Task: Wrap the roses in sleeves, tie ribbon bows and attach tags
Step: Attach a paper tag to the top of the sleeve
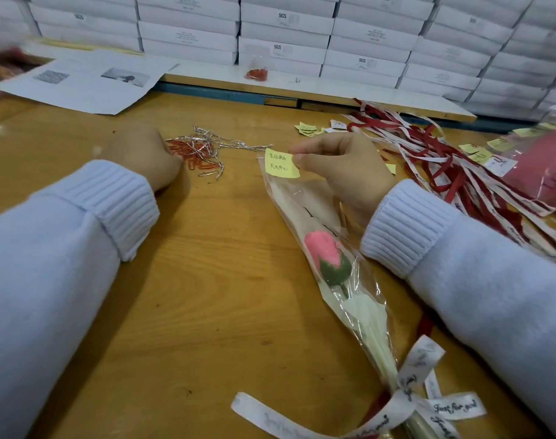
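The pink rose [325, 251] lies on the worktop [222, 296], already in its clear sleeve [290, 201], with a white ribbon bow [409, 397] tied at the stem. The right hand [343, 166] pinches a yellow tag [281, 163] against the sleeve's top edge. It is not yet fastened. The left hand [143, 153] reaches into the paper clips [203, 153]; I cannot tell its grip.
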